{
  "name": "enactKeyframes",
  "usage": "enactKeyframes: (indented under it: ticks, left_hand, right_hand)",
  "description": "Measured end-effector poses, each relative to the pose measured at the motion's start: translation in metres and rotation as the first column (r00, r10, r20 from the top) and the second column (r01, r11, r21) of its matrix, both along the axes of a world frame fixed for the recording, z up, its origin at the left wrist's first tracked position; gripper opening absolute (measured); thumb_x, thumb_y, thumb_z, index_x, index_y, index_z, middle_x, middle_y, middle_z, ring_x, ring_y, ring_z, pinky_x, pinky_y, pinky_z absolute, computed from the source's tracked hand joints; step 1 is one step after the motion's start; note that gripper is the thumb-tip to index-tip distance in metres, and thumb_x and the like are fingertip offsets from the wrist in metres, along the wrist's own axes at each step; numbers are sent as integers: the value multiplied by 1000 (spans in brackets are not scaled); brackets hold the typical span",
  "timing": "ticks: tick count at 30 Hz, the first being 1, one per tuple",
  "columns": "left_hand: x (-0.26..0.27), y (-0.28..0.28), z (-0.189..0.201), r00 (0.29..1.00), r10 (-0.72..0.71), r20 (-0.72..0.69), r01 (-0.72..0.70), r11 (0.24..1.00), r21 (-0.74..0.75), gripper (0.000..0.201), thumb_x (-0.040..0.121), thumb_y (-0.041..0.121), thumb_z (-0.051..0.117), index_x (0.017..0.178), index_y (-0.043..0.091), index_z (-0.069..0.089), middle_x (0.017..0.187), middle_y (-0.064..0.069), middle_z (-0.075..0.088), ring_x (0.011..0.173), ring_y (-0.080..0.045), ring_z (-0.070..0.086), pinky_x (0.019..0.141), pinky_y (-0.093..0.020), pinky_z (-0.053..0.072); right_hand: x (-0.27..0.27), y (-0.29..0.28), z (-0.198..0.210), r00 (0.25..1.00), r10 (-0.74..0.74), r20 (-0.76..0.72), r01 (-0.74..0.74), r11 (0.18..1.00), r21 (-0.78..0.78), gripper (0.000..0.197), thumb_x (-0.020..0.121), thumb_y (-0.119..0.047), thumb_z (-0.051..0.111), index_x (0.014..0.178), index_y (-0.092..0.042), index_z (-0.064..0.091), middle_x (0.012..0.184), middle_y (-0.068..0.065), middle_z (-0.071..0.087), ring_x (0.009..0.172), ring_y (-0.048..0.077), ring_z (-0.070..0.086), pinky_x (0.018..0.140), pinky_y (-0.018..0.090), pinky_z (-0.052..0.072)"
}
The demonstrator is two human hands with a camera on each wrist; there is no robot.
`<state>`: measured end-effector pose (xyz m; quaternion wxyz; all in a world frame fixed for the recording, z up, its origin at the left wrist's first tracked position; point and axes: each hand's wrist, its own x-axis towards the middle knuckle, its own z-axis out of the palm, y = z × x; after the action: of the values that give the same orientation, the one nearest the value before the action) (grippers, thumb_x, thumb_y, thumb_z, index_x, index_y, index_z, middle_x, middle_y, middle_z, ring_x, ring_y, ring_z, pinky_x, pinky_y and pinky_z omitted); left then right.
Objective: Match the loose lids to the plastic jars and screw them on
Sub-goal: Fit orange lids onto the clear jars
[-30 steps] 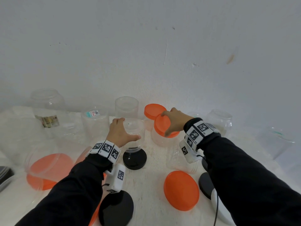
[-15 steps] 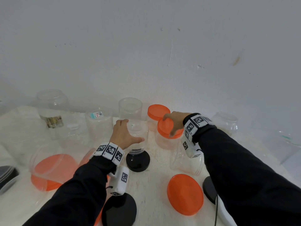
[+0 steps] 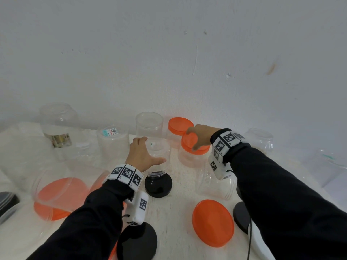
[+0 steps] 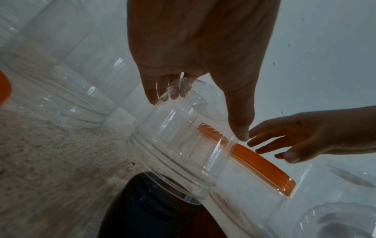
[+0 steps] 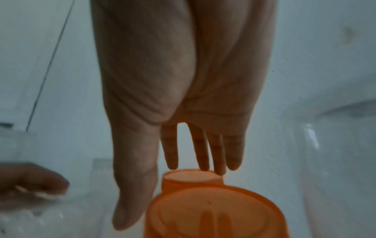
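My left hand point(image 3: 142, 154) grips an upside-down clear jar point(image 3: 159, 156), thumb on one side and fingers on the other. Its mouth stands tilted on a black lid point(image 3: 158, 186); the left wrist view shows the same jar point(image 4: 183, 145) and black lid point(image 4: 146, 209). My right hand point(image 3: 200, 135) lies over an orange lid point(image 3: 202, 150) sitting on a clear jar point(image 3: 187, 160). In the right wrist view, the right hand point(image 5: 179, 80) has straight fingers above the orange lid point(image 5: 213, 212), with the thumb beside its rim. The fingertips reach toward a second orange-lidded jar point(image 5: 191, 178) behind.
Loose on the white cloth are an orange lid point(image 3: 213, 223) and two black lids point(image 3: 137, 243) point(image 3: 241, 216). A big jar with an orange lid point(image 3: 60, 196) lies at left. Open clear jars point(image 3: 112, 141) point(image 3: 149, 124) point(image 3: 58, 124) stand along the wall, and one point(image 3: 216, 182) lies under my right wrist.
My right hand has slid a little further back over the orange lid. My left hand keeps its hold on the upside-down jar over the black lid.
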<state>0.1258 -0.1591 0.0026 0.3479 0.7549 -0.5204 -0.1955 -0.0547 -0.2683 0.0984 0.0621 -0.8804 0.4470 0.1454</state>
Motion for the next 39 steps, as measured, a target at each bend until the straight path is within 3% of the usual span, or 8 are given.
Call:
enactKeyframes:
  ticks: [4,7,12,16,19,25,31,39]
  left_hand:
    - [0,1,1,1000,-2,-2,2,1000,8,103,64,41,82,143,8,24,144,-9,24,135,-23,23,111,-36,26]
    - [-1,1,1,1000,-1,2,1,1000,20,103,65,40,81,143,7,23,145,-9,23,136,-23,23,111,-37,27]
    - [-2,0,0,1000,8,20,-9,1000,28,102,65,41,81,143,7,23,143,-10,24,135,-24,24,111,-38,27]
    - [-2,1,0,1000,6,28,-6,1000,24,101,66,41,81,142,7,24,143,-11,24,134,-25,25,110,-38,27]
    - [-3,2,1,1000,2,23,-3,1000,27,101,66,41,80,142,6,23,144,-12,24,134,-26,25,110,-38,27]
    - [-8,3,4,998,-25,54,23,999,35,92,71,39,76,139,3,25,145,-14,21,134,-27,22,108,-38,26]
    - [-16,9,13,980,-60,192,58,998,16,98,77,42,71,145,1,13,154,-17,1,143,-29,-1,116,-40,8]
    - [-62,36,29,948,-234,215,258,962,-92,77,82,33,68,141,6,25,144,-10,21,135,-24,19,110,-32,22]
  right_hand:
    - [-11,17,21,983,42,176,-48,998,30,64,82,-28,70,138,-21,40,140,4,41,126,21,41,97,31,35]
    - [-26,36,33,969,86,230,-98,994,42,59,82,-32,70,134,-25,44,137,-2,44,122,16,44,96,29,36]
    - [-52,68,17,977,135,162,-149,986,73,61,83,-38,67,137,-26,40,139,-4,43,123,14,42,103,29,35]
    - [-64,79,-17,989,134,62,-139,987,84,82,80,-42,69,145,-26,23,147,0,26,132,20,29,108,40,32]
    - [-68,80,-32,993,112,34,-114,991,65,91,77,-44,72,147,-26,17,151,0,17,135,22,23,108,42,32]
    - [-71,79,-48,996,90,22,-89,995,-53,96,72,-41,76,147,-26,18,152,5,18,134,25,26,108,39,31]
    - [-78,89,-42,987,90,136,-82,995,-61,100,70,-36,79,147,-22,16,150,6,20,133,24,24,106,37,32]
    - [-116,105,-9,949,95,301,-83,995,-50,102,63,-29,82,143,-26,18,133,1,22,120,17,27,94,28,42]
